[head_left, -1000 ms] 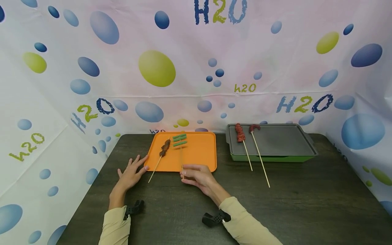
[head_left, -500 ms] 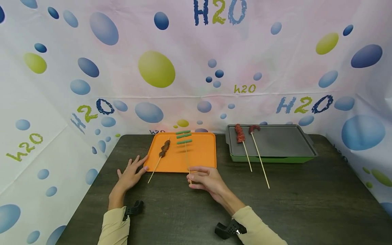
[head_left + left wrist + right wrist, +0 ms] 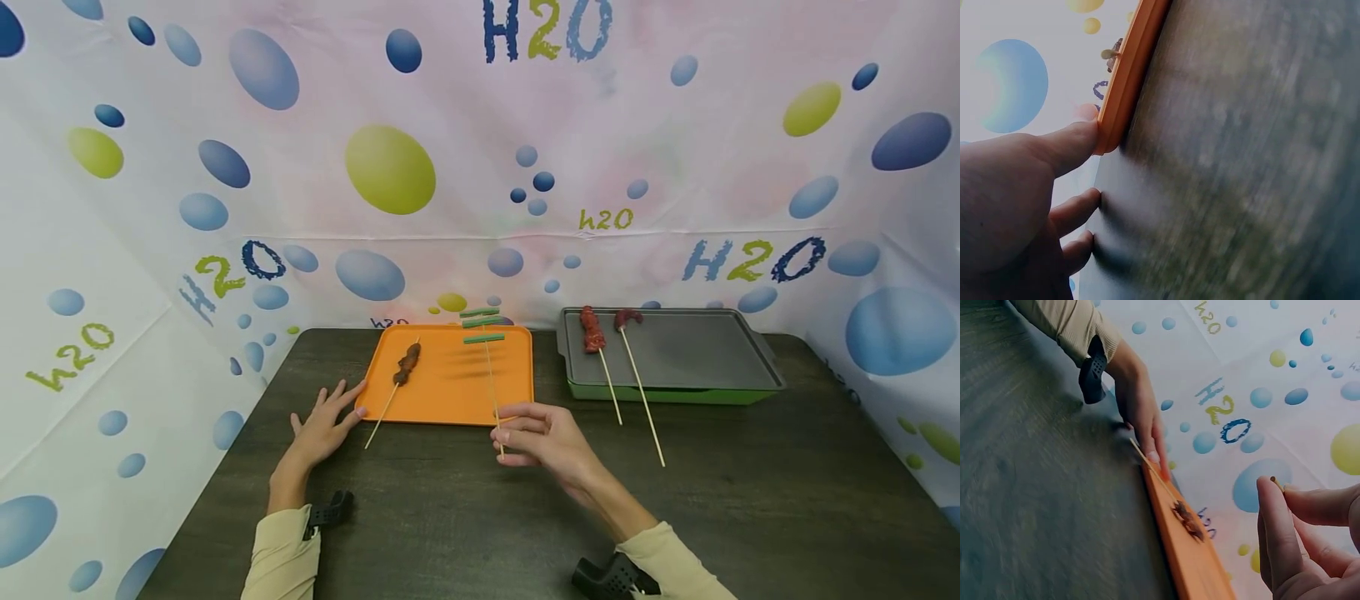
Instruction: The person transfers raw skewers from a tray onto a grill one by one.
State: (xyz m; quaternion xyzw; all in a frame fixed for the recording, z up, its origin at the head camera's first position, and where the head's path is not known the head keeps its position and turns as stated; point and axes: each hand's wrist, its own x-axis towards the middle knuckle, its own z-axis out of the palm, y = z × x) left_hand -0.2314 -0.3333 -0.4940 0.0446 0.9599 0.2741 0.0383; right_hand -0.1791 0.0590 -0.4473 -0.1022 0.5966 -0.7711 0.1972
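My right hand (image 3: 543, 437) pinches the lower end of a skewer with green bean-like pieces (image 3: 483, 339) threaded crosswise, held up over the right part of an orange tray (image 3: 450, 404). The stick's end (image 3: 1277, 484) shows between thumb and fingers in the right wrist view. My left hand (image 3: 322, 429) lies at the tray's left front corner, thumb touching the rim and fingers spread. On the tray's left side lies a brown meat skewer (image 3: 407, 364), its stick reaching over the front edge.
Right of the tray stands a grey grill plate (image 3: 697, 350) on a green base (image 3: 675, 395). A red meat skewer (image 3: 592, 331) and a skewer with a curled reddish piece (image 3: 628, 318) rest on its left part, sticks overhanging the front. Behind the dark table (image 3: 420, 533) hangs a printed cloth.
My right hand has carried the green skewer to the right, raising its tip off the tray past the back rim. My left hand has stayed at the tray corner.
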